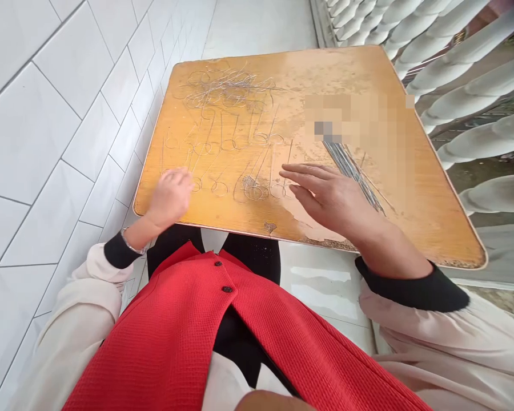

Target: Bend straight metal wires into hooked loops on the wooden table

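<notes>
A worn, orange-yellow wooden surface [432,222] with rounded corners is lying just ahead of the person's red waffle-knit vest [167,342] and black-clad knees [257,257]. The left hand [169,197] is resting loosely curled over the surface's near-left edge among the wires; whether it is pinching a strand, the view does not show. The right hand [325,197] is spread open and empty, its fingers reaching left, just beside a sheaf of straight grey metal wires [351,168]. Between the hands, thin silver wire pieces [252,177] bent into long-stemmed loops are lying in rows, and a tangled nest of fine wire [227,85] is sitting farther up. These strands are likely light, stiff yet springy and slippery, so the straight stem looks the better place to take hold. Part of the surface is blurred out. A white tiled wall [47,142] is running along the left, white balusters [466,74] along the right.
</notes>
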Tool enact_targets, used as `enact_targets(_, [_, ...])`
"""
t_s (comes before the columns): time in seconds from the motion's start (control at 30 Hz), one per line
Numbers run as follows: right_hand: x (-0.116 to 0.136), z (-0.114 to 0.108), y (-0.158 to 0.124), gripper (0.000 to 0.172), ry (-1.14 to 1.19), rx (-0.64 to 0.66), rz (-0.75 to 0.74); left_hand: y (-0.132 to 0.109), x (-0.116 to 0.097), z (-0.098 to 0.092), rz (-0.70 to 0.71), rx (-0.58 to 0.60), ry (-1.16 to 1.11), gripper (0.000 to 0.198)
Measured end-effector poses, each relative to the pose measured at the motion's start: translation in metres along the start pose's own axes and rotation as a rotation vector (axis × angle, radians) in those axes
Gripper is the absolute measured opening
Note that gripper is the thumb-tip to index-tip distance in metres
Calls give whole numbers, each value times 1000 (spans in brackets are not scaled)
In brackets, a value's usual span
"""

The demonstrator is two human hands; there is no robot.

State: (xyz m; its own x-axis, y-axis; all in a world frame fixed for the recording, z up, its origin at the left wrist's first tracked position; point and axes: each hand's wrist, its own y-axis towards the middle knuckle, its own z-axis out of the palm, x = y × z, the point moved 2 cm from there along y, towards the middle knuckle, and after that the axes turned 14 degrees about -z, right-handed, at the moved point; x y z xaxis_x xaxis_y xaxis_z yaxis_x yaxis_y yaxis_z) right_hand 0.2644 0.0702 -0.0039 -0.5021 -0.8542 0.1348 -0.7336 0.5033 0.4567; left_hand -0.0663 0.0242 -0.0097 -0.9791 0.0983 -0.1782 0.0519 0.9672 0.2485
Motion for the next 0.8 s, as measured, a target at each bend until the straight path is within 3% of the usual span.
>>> enact_targets(0.1, [20,5,31,42,90,65,-100,-3,50,1,-163,12,45,40])
enact_targets(0.2, [46,21,70,45,147,169,-239,-5,71,2,-202,15,54,43])
enact_targets(0.37, [82,63,141,41,154,308,-402,-4,76,4,-232,36,38,43])
enact_targets(0.43, [90,79,165,40,124,362,-380,-4,75,6,-210,61,29,44])
enact_targets(0.53, [96,97,194,34,48,472,-227,-3,76,9,-213,35,30,42])
enact_targets(0.67, [101,107,216,34,-4,526,-110,-2,81,11,-258,-55,18,38])
enact_targets(0.8, [104,116,219,33,21,525,-103,1,82,16,-229,-45,-26,43])
